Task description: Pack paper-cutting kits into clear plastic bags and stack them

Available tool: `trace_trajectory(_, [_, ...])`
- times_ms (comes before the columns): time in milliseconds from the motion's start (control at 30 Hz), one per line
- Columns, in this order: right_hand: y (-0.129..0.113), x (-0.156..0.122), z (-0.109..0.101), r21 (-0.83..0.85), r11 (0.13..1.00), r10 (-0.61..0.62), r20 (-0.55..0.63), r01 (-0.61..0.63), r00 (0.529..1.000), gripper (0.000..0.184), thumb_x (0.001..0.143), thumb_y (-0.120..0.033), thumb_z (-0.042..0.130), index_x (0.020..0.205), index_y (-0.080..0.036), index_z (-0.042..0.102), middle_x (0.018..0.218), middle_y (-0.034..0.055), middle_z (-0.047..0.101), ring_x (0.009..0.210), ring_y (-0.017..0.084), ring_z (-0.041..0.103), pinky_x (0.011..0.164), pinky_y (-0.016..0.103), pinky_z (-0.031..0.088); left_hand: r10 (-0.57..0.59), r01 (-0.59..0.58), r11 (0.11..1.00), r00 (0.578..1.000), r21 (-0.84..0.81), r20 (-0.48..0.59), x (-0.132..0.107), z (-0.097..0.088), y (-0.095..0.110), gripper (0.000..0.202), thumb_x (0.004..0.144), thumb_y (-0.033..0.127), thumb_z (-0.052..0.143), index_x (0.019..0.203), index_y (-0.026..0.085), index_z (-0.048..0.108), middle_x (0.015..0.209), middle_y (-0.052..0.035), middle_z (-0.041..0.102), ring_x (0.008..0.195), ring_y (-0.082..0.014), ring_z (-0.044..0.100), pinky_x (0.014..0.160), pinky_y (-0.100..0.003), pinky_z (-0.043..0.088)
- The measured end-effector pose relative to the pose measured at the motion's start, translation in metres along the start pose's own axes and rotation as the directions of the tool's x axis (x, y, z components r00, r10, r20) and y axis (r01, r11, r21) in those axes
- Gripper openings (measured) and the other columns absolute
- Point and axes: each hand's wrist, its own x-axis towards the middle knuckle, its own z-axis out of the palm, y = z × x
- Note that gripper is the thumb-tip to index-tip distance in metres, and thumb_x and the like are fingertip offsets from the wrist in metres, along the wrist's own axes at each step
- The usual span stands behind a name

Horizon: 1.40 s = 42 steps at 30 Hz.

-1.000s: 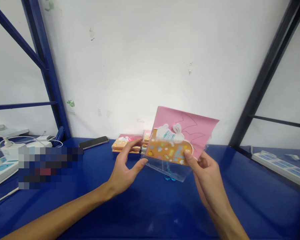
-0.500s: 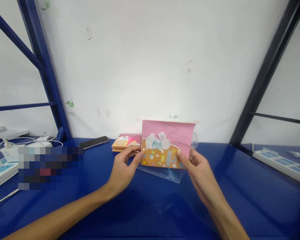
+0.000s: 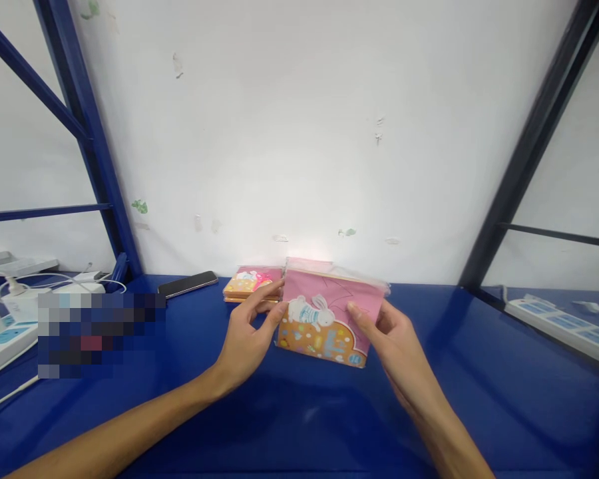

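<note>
I hold a pink and orange card point(image 3: 329, 319) with a white rabbit picture, now sitting inside a clear plastic sleeve, just above the blue table point(image 3: 299, 426). My left hand point(image 3: 247, 339) pinches its left edge between thumb and fingers. My right hand point(image 3: 392, 342) grips its right edge, thumb on the front. Behind the card, by the wall, lies a small stack of similar packed cards point(image 3: 252, 285).
A dark phone point(image 3: 187, 284) lies at the back left. White power strips and cables point(image 3: 10, 313) sit at the far left, and another power strip point(image 3: 559, 326) at the right. Blue shelf posts point(image 3: 87, 133) and a dark post point(image 3: 529, 146) frame the white wall.
The card has slid down fully into the clear sleeve and moved lower toward the table. My left hand, apart from it at first, now holds its left edge.
</note>
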Motion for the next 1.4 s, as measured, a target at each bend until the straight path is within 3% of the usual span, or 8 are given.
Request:
trace_trajectory(300, [0.005, -0.002, 0.005, -0.042, 0.995, 0.091, 0.151, -0.086, 0.984, 0.051, 0.082, -0.054, 0.079, 0.120, -0.020, 0.072, 0.119, 0.0110, 0.078, 0.106, 0.032, 0.074, 0.084, 0.040, 0.061, -0.174, 0.206, 0.950, 0.973, -0.236, 0.149, 0.009, -0.003, 0.007, 0.058, 0.088, 0.041, 0.076, 0.136, 0.017, 0.055, 0.103, -0.0095, 0.075, 0.094, -0.0237, 0.072, 0.082, -0.033, 0.057])
trace_trajectory(567, [0.005, 0.006, -0.014, -0.168, 0.983, -0.037, 0.189, 0.070, 0.981, 0.051, 0.096, -0.065, 0.053, 0.123, -0.024, 0.070, 0.117, 0.0095, 0.077, 0.107, 0.029, 0.071, 0.095, 0.041, 0.055, -0.053, 0.077, 0.976, 0.991, -0.204, 0.120, 0.004, -0.005, 0.003, 0.033, 0.090, 0.035, 0.074, 0.115, 0.023, 0.055, 0.100, -0.0041, 0.068, 0.088, -0.0184, 0.067, 0.080, -0.029, 0.052])
trace_trajectory(700, [0.011, 0.015, -0.042, -0.373, 0.926, -0.049, 0.031, 0.056, 0.998, 0.061, 0.102, -0.066, 0.026, 0.122, -0.025, 0.067, 0.093, 0.0070, 0.077, 0.082, 0.025, 0.073, 0.082, 0.039, 0.055, -0.015, 0.034, 0.983, 0.994, -0.181, 0.109, 0.004, -0.007, 0.002, 0.027, 0.093, 0.035, 0.070, 0.110, 0.024, 0.053, 0.098, -0.0025, 0.063, 0.086, -0.0165, 0.065, 0.078, -0.027, 0.050])
trace_trajectory(767, [0.016, 0.019, -0.055, -0.650, 0.758, -0.050, 0.032, 0.059, 0.998, 0.045, 0.102, -0.056, 0.040, 0.124, -0.027, 0.067, 0.091, 0.0054, 0.077, 0.075, 0.026, 0.071, 0.076, 0.040, 0.053, -0.004, 0.025, 0.983, 0.993, -0.181, 0.118, 0.005, -0.008, 0.003, 0.023, 0.094, 0.035, 0.069, 0.105, 0.024, 0.052, 0.098, -0.0021, 0.061, 0.085, -0.0156, 0.063, 0.076, -0.026, 0.049])
trace_trajectory(867, [0.026, 0.020, -0.064, -0.819, 0.536, 0.057, 0.276, 0.204, 0.959, 0.034, 0.095, -0.036, 0.053, 0.124, -0.030, 0.070, 0.097, 0.0046, 0.078, 0.076, 0.027, 0.071, 0.075, 0.039, 0.052, -0.017, 0.040, 0.982, 0.992, -0.185, 0.126, 0.005, -0.007, 0.005, 0.023, 0.093, 0.036, 0.069, 0.102, 0.023, 0.052, 0.093, -0.0003, 0.059, 0.080, -0.0140, 0.060, 0.072, -0.024, 0.047])
trace_trajectory(1000, [0.040, 0.015, -0.057, -0.748, 0.584, 0.087, 0.443, 0.315, 0.892, 0.023, 0.089, -0.029, 0.061, 0.104, -0.030, 0.078, 0.099, 0.0050, 0.077, 0.085, 0.025, 0.070, 0.082, 0.036, 0.054, -0.055, 0.083, 0.977, 0.988, -0.198, 0.146, 0.005, -0.007, 0.007, 0.025, 0.091, 0.039, 0.071, 0.101, 0.022, 0.056, 0.089, 0.0004, 0.059, 0.076, -0.0134, 0.057, 0.068, -0.022, 0.045])
trace_trajectory(1233, [0.049, 0.016, -0.053, -0.815, 0.555, 0.145, 0.288, 0.163, 0.946, 0.015, 0.081, -0.030, 0.073, 0.096, -0.027, 0.076, 0.084, 0.0043, 0.073, 0.084, 0.027, 0.068, 0.077, 0.035, 0.053, -0.094, 0.124, 0.977, 0.981, -0.175, 0.170, 0.007, -0.007, 0.005, 0.034, 0.089, 0.043, 0.071, 0.116, 0.022, 0.066, 0.112, -0.0067, 0.070, 0.094, -0.0225, 0.067, 0.081, -0.028, 0.051])
trace_trajectory(1400, [0.048, 0.019, -0.063, -0.860, 0.480, 0.221, 0.308, 0.171, 0.925, 0.018, 0.085, -0.034, 0.071, 0.099, -0.023, 0.073, 0.103, 0.0067, 0.068, 0.089, 0.024, 0.067, 0.083, 0.035, 0.051, -0.115, 0.144, 0.976, 0.978, -0.164, 0.174, 0.008, -0.007, 0.007, 0.044, 0.089, 0.041, 0.073, 0.127, 0.021, 0.066, 0.129, -0.0097, 0.070, 0.110, -0.0258, 0.068, 0.093, -0.033, 0.053])
